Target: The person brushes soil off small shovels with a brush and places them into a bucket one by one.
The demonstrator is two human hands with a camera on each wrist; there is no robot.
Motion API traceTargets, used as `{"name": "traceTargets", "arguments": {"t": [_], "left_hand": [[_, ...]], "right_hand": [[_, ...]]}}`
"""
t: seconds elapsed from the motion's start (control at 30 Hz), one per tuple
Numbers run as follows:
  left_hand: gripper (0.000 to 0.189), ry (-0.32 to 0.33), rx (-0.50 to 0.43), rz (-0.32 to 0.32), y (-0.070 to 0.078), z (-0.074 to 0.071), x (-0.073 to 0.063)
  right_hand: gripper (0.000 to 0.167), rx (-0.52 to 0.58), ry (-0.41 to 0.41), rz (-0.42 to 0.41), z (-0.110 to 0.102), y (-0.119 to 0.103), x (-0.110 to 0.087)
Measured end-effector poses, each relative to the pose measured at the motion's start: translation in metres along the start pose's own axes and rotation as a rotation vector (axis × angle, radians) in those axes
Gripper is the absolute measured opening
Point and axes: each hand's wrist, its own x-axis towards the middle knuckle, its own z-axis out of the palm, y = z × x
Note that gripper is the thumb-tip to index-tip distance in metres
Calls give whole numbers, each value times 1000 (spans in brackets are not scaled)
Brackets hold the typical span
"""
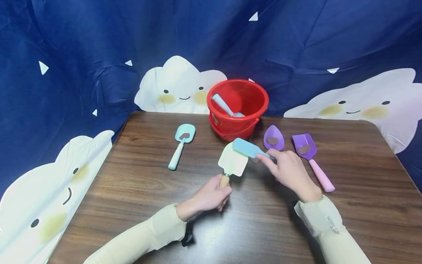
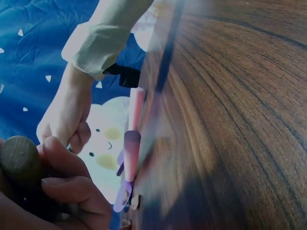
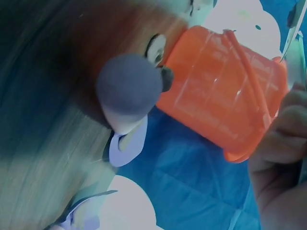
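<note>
My left hand (image 1: 211, 192) grips the wooden handle (image 1: 224, 181) of a pale cream toy shovel (image 1: 234, 165), its blade raised toward the bucket. In the left wrist view the handle's round butt (image 2: 20, 155) pokes out of the curled fingers. My right hand (image 1: 291, 170) pinches a light blue spatula-like tool (image 1: 248, 148). Its flat blade overlaps the cream shovel's upper right edge; whether they touch, I cannot tell. Close to the right hand lies a purple pointed shovel (image 1: 273, 132) with a brown piece (image 1: 272, 141) on it, its handle hidden in the head view.
A red bucket (image 1: 238, 126) at the back holds a light blue-handled tool (image 1: 223, 104). On the left lies a mint shovel (image 1: 178, 156), on the right a purple shovel with a pink handle (image 1: 321, 175); both carry brown pieces. Behind the wooden table (image 1: 141, 183) hangs a blue curtain.
</note>
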Motion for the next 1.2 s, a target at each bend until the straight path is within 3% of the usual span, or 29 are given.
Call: {"name": "traceTargets", "arguments": {"t": [0.17, 0.33, 0.5, 0.63, 0.77, 0.93, 1.2], "left_hand": [[8, -4, 13, -3, 1, 2, -1], [10, 19, 23, -3, 1, 5, 0], [12, 10, -24, -9, 0, 6, 2], [12, 13, -77, -9, 0, 7, 4], [12, 23, -127, -18, 2, 6, 5], [12, 35, -124, -21, 2, 6, 3], [11, 44, -114, -9, -2, 4, 1]], "right_hand": [[32, -11, 42, 63, 0, 3, -1], [23, 55, 72, 38, 0, -1, -2], [17, 128, -7, -78, 1, -13, -1], [23, 131, -96, -158, 2, -21, -3], [28, 127, -146, -153, 3, -25, -4], [29, 122, -167, -141, 5, -25, -3], [22, 100, -136, -122, 9, -17, 0]]}}
